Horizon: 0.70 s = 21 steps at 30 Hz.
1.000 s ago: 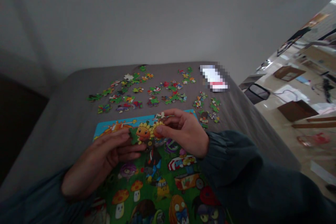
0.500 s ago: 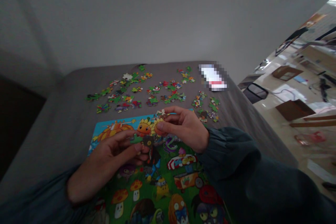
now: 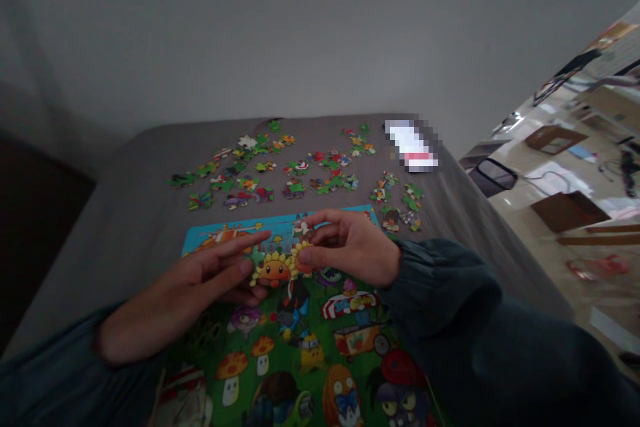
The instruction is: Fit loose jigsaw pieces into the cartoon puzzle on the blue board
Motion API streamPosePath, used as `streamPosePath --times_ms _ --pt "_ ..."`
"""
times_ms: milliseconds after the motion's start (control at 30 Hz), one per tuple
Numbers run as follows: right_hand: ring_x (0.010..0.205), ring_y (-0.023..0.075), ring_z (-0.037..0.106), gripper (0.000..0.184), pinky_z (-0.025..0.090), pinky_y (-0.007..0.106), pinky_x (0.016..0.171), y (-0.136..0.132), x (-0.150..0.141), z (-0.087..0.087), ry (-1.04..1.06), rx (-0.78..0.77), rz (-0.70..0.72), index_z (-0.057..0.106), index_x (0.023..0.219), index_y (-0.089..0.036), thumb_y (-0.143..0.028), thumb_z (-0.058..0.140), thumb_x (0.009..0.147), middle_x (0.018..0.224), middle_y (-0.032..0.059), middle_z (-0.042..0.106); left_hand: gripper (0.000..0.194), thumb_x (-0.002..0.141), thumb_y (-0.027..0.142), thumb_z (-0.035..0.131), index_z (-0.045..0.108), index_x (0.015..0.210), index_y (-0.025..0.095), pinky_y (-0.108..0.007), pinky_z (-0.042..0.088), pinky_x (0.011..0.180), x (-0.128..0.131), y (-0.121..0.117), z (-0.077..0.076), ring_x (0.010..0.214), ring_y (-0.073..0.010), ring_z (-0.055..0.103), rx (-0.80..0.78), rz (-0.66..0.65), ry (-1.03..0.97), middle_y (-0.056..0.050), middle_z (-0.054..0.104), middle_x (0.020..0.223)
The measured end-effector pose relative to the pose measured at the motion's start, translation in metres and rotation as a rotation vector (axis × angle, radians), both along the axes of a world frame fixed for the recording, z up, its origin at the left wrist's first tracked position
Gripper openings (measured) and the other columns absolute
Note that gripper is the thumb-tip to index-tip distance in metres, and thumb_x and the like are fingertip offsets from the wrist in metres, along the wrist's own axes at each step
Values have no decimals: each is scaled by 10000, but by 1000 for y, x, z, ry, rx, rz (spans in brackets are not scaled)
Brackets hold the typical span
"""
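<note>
We are working over a jigsaw puzzle point(image 3: 320, 340), mostly assembled and lying right in front of us on a grey fabric surface point(image 3: 115, 247), bed or sofa, cannot tell which. Our right hand point(image 3: 353, 247) is curling thumb and fingers together at the sunflower figure; we cannot tell whether a piece is pinched there. Our left hand point(image 3: 180, 297) is stretching open, fingers apart, just beside that figure, gripping nothing visible. Loose jigsaw pieces point(image 3: 260, 173) are lying scattered beyond the puzzle. A blurred white-and-red object point(image 3: 413, 145) is sitting near the far corner. A white wall point(image 3: 300, 27) is rising behind, and a cardboard box point(image 3: 570, 211) is standing on the pale floor point(image 3: 530, 213) off to the right.
</note>
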State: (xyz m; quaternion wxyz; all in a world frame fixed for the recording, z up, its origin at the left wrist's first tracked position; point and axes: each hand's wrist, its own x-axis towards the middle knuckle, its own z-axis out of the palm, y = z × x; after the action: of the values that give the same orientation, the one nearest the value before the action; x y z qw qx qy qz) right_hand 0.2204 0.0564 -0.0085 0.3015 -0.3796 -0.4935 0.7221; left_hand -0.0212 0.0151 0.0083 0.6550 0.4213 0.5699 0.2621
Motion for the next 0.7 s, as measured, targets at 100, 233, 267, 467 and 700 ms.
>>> streamPosePath --times_ms 100,233,267,467,700 --pt "612 102 664 376 501 251 624 1 1 -1 -54 6 63 630 959 -194 -278 868 681 697 -48 732 470 716 462 829 689 1112 252 -276 626 581 -1 2 -1 621 -236 752 41 -15 34 -53 780 704" --pt "602 105 648 418 463 238 578 2 2 -1 -90 9 76 620 934 -200 -296 900 639 700 -44 737 337 670 457 848 700 889 249 -248 599 510 1 2 0 541 -214 714 108 15 88 -42 755 634" --pt "600 103 644 411 470 242 591 2 2 -2 -85 10 75 621 931 -200 -299 897 643 696 -46 735 360 671 463 843 710 929 250 -243 598 510 1 2 1 540 -209 710 128 25 102 -40 757 635" --pt "612 105 651 400 493 259 641 2 2 -7 -67 -2 121 621 952 -191 -305 876 666 705 -45 730 390 731 503 774 755 1031 254 -258 610 564 5 2 1 580 -192 706 224 5 165 -21 759 704" --pt "636 104 649 456 481 266 695 -2 -3 -7 -85 -30 165 641 966 -184 -282 910 610 685 -59 712 407 795 551 710 691 1063 244 -250 590 621 10 1 -8 714 -176 707 297 -49 217 -2 746 800"
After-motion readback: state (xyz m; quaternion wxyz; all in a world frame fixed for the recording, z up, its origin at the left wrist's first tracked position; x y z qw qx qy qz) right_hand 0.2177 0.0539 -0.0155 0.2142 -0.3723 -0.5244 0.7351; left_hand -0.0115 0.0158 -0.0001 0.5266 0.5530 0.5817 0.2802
